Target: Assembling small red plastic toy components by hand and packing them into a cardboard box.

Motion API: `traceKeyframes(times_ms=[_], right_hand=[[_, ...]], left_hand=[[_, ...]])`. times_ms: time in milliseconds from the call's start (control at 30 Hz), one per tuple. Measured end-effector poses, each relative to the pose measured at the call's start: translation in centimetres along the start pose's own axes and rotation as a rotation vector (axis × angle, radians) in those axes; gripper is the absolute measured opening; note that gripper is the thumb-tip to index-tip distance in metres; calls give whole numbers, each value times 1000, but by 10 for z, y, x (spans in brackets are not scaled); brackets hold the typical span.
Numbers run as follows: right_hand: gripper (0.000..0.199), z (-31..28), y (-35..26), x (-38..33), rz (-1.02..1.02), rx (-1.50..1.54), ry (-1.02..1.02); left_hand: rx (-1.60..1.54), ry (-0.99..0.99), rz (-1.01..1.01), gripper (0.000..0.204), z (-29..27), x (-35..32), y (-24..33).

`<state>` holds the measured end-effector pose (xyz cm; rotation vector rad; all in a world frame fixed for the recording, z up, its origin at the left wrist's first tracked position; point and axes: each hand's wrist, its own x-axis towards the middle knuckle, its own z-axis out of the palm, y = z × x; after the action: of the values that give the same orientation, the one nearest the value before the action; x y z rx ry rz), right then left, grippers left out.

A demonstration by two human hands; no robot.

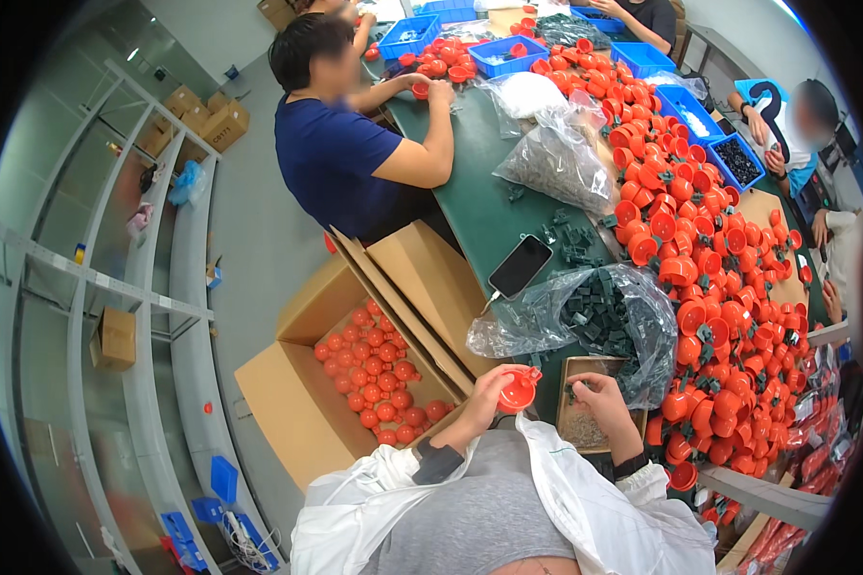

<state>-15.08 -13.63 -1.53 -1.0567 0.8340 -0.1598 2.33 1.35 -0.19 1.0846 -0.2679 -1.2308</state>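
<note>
My left hand (489, 395) holds a small orange plastic cup (518, 390) just above the near edge of the green table (479, 206). My right hand (599, 395) rests over a shallow cardboard tray (573, 427) of small grey parts, fingers pinched on a small dark piece. A clear bag of dark green plastic clips (604, 316) lies just beyond both hands. A long heap of orange cups (710, 278) with green clips fitted runs along the table to my right.
An open cardboard box (302, 402) with several orange cups stands on the floor at my left. A phone (520, 265) lies on the table. A person in a dark blue shirt (340, 158) works further along. Blue bins (508, 56) and other workers sit at the far end. Metal shelving (153, 307) lines the left.
</note>
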Motion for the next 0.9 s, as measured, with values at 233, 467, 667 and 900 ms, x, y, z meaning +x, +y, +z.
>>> traceKeyframes(times_ms=[233,467,667,900], right_hand=[[28,10,-15,0,-41,69,8],[38,31,-45,-2,-168,203,-116],[35,64,-60,-19,-416,152,-196],[37,57,-44,-10,-423,80,-253]], left_hand=[[-15,-12,-86,43,10,-3,29],[-56,-75,-137,48,11,-1,33],[-13,-10,-69,46,28,-6,43],[68,-8,-72,54,29,-11,61]])
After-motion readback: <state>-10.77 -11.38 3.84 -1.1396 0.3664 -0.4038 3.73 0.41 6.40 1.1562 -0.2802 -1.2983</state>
